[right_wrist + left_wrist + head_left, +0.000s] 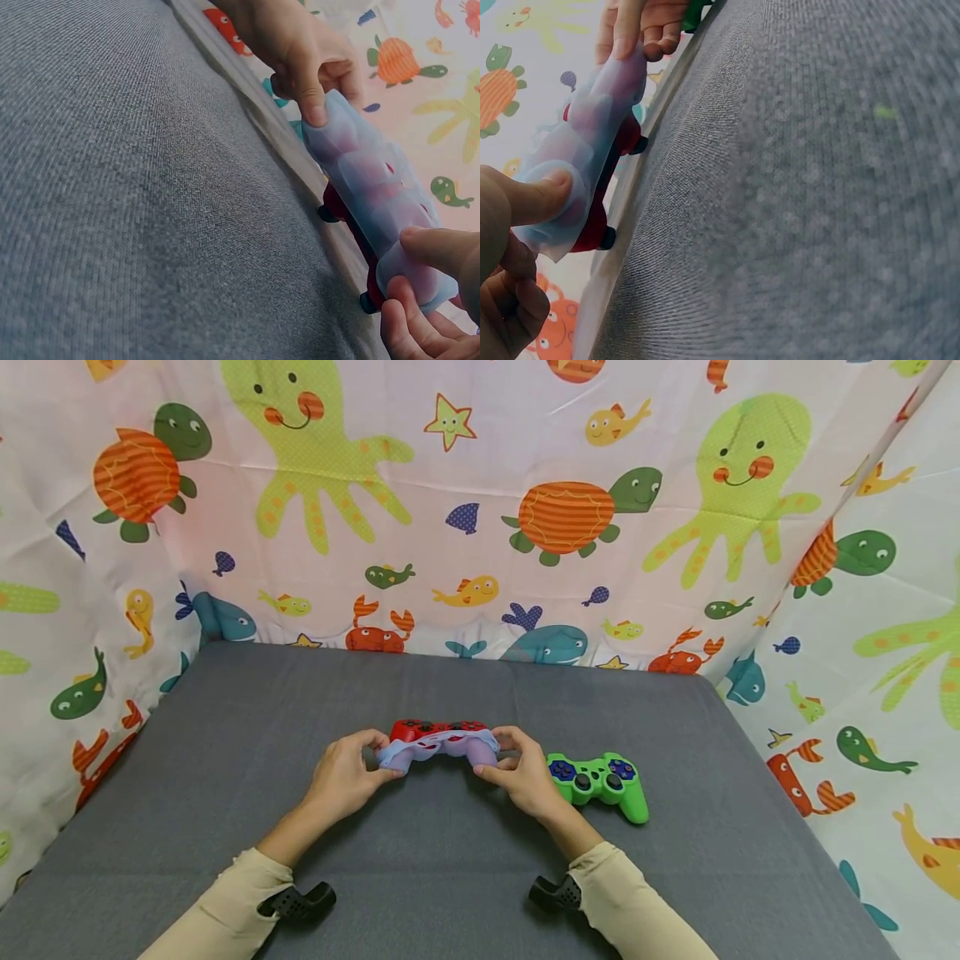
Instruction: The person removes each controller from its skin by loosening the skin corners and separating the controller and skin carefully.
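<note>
A red game controller [408,727] is held between both hands, its grips covered by a translucent bluish silicone cover [442,743]. My left hand [347,774] pinches the cover's left grip between thumb and fingers, and my right hand [522,772] pinches the right grip the same way. In the left wrist view the cover [585,142] wraps over the grips, while red plastic [594,223] shows along one side. From the right wrist the cover [375,176] looks stretched from one hand to the other. Part of the controller's face stays bare.
A green game controller [630,785] with blue button areas lies on the grey tabletop [420,877], just right of my right hand. Behind and beside the table hangs a curtain [465,435] printed with sea animals. Black wrist straps [300,902] sit on the sleeves.
</note>
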The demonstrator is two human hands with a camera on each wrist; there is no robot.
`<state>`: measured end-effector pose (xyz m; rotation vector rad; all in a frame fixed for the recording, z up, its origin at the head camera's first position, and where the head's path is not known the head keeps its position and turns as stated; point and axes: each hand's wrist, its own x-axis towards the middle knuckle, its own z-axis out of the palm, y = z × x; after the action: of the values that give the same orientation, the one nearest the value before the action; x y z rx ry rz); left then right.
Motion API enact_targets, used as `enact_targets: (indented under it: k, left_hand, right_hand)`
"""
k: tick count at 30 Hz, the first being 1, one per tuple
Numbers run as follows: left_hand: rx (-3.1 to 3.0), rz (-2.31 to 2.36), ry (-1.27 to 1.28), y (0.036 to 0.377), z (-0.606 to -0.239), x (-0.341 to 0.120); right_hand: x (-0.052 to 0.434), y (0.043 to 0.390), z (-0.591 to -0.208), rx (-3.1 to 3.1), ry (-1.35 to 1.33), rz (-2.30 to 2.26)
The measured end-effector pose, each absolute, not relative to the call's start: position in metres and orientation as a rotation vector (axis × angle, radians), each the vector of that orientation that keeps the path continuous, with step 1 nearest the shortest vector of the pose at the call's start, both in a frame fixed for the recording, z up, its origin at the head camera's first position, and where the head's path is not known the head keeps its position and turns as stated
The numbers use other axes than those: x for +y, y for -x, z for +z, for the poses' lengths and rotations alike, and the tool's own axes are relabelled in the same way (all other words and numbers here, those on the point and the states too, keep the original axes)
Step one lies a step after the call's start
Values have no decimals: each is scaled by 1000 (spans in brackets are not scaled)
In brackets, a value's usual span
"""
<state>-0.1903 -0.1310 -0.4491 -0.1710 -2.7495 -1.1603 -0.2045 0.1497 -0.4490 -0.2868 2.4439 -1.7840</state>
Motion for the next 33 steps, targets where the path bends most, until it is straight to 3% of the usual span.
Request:
enact_targets:
  k: [33]
  left_hand:
    - [-2693, -1096, 203, 187, -450, -126]
  right_hand:
    - [150, 206, -451, 2433, 267, -1801]
